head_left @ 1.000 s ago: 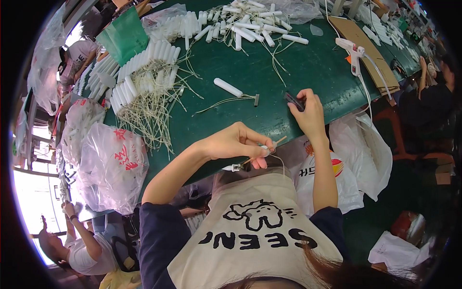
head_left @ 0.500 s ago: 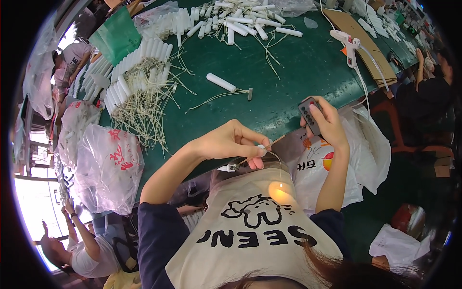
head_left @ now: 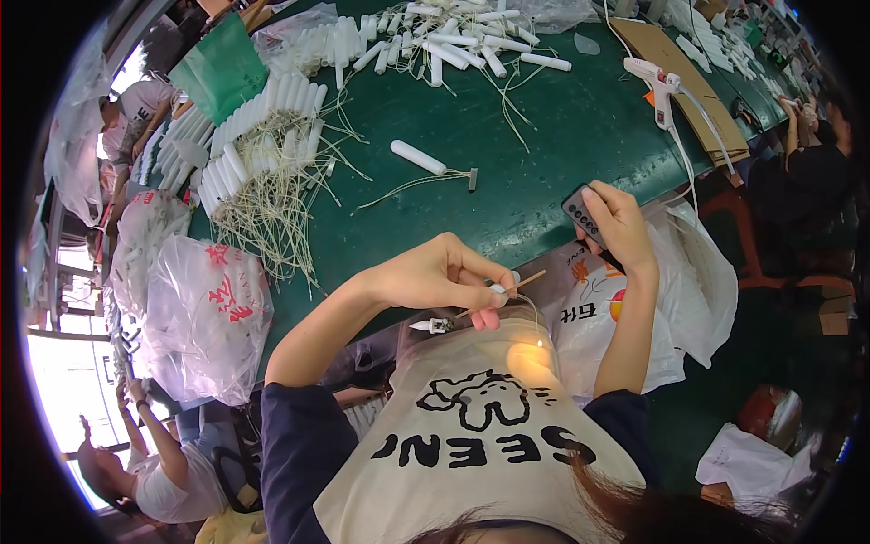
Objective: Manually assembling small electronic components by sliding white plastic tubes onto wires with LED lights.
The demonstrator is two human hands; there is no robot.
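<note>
My left hand (head_left: 439, 276) is closed in a pinch at the near edge of the table. Between its fingers are a thin wooden stick (head_left: 532, 279) and a fine pale wire. A small lit bulb (head_left: 539, 343) hangs from the wire and casts a yellow glow on my apron. Below the palm sticks out a white pointed tip with a small metal-and-white fitting (head_left: 433, 325); how it joins the wire is hidden. Off to the right, my right hand (head_left: 621, 227) grips a small dark remote control (head_left: 581, 211), its button side partly in sight.
One white tube with wires (head_left: 417, 157) lies mid-table. Piles of white wired tubes (head_left: 272, 104) lie left and at the back. A glue gun (head_left: 662, 86) rests by cardboard (head_left: 693, 100) at the back right. Plastic bags (head_left: 208, 317) hang at the table edge. Other people sit around.
My left hand has shifted slightly right with the stick, and the lit bulb has swung a little right and up. My right thumb has moved off the remote's buttons toward its upper edge.
</note>
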